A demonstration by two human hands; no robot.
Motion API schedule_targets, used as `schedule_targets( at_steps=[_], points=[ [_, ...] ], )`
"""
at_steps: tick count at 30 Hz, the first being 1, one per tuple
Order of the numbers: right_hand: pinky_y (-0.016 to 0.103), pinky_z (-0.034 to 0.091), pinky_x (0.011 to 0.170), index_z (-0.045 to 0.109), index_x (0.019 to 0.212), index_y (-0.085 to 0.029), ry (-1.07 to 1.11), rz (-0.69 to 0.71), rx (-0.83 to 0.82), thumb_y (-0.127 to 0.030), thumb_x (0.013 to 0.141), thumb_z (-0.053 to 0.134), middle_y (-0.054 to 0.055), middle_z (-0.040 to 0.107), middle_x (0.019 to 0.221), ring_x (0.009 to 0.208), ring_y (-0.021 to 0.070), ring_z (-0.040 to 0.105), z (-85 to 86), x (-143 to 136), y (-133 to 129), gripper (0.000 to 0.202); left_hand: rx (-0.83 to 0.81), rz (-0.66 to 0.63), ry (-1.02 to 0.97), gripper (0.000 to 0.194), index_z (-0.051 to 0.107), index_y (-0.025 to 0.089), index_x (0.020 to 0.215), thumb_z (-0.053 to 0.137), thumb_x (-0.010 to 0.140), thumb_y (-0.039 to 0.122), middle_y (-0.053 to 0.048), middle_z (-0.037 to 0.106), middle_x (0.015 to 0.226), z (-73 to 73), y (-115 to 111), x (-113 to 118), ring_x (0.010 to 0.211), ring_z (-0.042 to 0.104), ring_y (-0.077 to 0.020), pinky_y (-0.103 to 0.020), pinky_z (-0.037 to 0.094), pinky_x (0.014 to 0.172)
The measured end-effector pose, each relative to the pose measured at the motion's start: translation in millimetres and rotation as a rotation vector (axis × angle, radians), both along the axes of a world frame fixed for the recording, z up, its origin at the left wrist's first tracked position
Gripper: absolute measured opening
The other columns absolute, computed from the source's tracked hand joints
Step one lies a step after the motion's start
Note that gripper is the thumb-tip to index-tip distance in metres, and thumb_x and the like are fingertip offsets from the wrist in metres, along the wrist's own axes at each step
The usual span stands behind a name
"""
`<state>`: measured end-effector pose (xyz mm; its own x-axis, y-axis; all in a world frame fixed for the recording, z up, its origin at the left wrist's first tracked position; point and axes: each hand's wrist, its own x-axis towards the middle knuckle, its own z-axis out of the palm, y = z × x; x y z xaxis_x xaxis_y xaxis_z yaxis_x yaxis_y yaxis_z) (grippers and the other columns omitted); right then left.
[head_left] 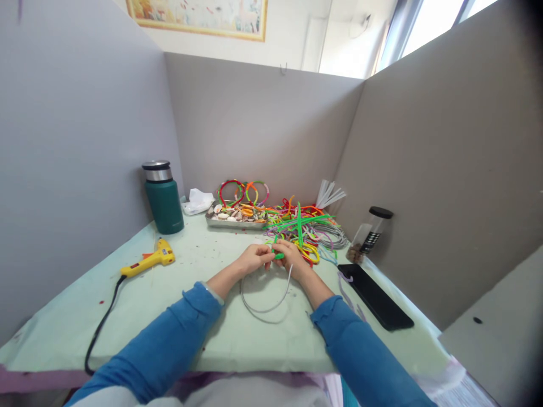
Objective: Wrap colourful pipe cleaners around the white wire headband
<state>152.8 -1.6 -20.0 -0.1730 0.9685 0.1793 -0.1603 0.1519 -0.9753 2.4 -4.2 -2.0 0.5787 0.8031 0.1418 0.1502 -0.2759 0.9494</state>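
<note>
teal bottle (164, 206) just chilled on the left, tissues (198, 200) sat beside it, jar (370, 235) was off right, black slab (376, 297) lay near that, picture (201, 16) hung up behind

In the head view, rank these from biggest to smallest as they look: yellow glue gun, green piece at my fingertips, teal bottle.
1. Teal bottle
2. Yellow glue gun, cord left out
3. Green piece, partly hidden but clearly smallest in view

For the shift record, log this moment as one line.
left hand: pinching green strip | right hand: on green strip | grey wire: curved near hands | glue gun: lying at left
</note>
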Motion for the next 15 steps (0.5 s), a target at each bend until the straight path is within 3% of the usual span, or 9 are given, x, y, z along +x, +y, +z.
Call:
schedule_targets(
  at_steps=[15],
  points=[
    [0.02,0.021,0.035,0.043,0.06,-0.019,0.041,-0.023,0.022,-0.039,0.067,0.06,-0.007,0.042,0.042,0.033,0.0057,0.033,-1.5,-1.3,1.5,0.027,0.057,0.052,-0.116,0.033,0.048,0.014,0.064,0.056,0.069,0.046,0.004,0.047,0.047,-0.4,2.5,0.4,0.044,0.037,-0.0055,-0.02,0.027,0.047]
  ],
)
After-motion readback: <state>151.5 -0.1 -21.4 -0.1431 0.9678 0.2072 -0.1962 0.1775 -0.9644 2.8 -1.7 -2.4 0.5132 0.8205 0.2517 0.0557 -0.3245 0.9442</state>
